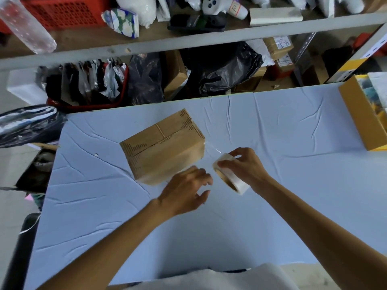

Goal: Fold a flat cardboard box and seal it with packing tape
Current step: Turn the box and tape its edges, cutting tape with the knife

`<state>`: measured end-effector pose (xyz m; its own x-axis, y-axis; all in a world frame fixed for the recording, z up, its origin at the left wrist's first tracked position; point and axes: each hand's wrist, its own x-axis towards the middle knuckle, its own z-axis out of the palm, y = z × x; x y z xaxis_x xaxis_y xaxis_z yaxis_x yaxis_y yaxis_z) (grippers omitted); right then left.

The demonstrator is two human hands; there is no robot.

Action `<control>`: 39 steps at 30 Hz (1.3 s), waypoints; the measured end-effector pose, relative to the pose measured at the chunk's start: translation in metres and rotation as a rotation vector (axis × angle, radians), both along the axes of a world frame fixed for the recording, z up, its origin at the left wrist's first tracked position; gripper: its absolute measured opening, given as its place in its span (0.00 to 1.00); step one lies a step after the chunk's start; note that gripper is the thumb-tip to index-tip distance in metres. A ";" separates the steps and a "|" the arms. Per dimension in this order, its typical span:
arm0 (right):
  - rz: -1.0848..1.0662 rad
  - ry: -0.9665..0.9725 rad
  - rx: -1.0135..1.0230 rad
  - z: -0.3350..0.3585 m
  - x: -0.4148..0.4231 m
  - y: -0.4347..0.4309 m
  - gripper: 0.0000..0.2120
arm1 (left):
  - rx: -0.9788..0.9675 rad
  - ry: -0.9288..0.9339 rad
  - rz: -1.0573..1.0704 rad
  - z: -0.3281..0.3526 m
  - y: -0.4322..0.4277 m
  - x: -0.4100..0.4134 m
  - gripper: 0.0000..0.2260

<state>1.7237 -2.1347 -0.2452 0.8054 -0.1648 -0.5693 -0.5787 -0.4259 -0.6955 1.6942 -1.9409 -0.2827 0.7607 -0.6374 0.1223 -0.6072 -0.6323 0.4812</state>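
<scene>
A folded brown cardboard box stands closed on the light blue table cloth, turned at an angle, with clear tape shining over its top seam. My right hand grips a roll of packing tape just right of the box's near corner. A clear strip of tape stretches from the roll to the box's right edge. My left hand hovers with fingers apart beside the near right side of the box, close to the roll, holding nothing.
An open yellow-brown box sits at the table's far right edge. Beyond the table a shelf unit holds bags, parcels and a red basket. Dark bags lie left of the table.
</scene>
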 end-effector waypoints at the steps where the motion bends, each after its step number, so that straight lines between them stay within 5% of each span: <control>1: 0.005 -0.001 -0.005 0.000 0.000 0.000 0.20 | 0.067 0.121 0.038 -0.018 0.001 -0.010 0.10; 4: 0.008 -0.001 -0.020 0.000 0.002 -0.001 0.20 | 0.237 0.366 0.174 -0.056 0.005 -0.022 0.17; 8: 0.013 -0.004 -0.029 0.001 0.001 -0.002 0.20 | 0.289 0.378 0.199 -0.056 -0.003 -0.026 0.15; 12: 0.027 -0.007 -0.026 0.001 0.004 -0.004 0.19 | -0.126 -0.206 0.132 -0.005 -0.009 -0.006 0.10; 14: 0.030 -0.001 -0.015 0.000 0.005 -0.003 0.18 | -0.061 -0.327 0.160 0.017 -0.009 0.029 0.18; 17: 0.044 -0.007 -0.021 -0.003 0.006 -0.001 0.19 | 0.293 -0.152 0.161 0.027 -0.006 0.072 0.22; 19: 0.046 0.006 -0.036 -0.006 0.006 -0.002 0.18 | 0.363 -0.124 0.157 0.019 -0.002 0.081 0.19; 26: 0.066 0.153 -0.108 -0.025 -0.015 -0.014 0.26 | 0.273 -0.162 0.118 0.016 -0.009 0.084 0.15; 32: 0.007 -0.043 0.293 -0.021 -0.039 -0.016 0.06 | 0.172 -0.106 0.134 0.025 0.001 0.092 0.14; 37: 0.047 0.124 -0.111 -0.032 -0.038 -0.007 0.20 | 0.174 -0.079 0.119 0.022 -0.005 0.082 0.11; 39: 0.037 0.091 -0.095 -0.028 -0.035 -0.010 0.21 | 0.166 -0.063 0.123 0.026 -0.003 0.084 0.12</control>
<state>1.6885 -2.1444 -0.2731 0.7575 -0.1927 -0.6238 -0.6206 -0.5092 -0.5963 1.7783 -1.9438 -0.2569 0.8282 -0.5557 0.0732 -0.5461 -0.7707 0.3282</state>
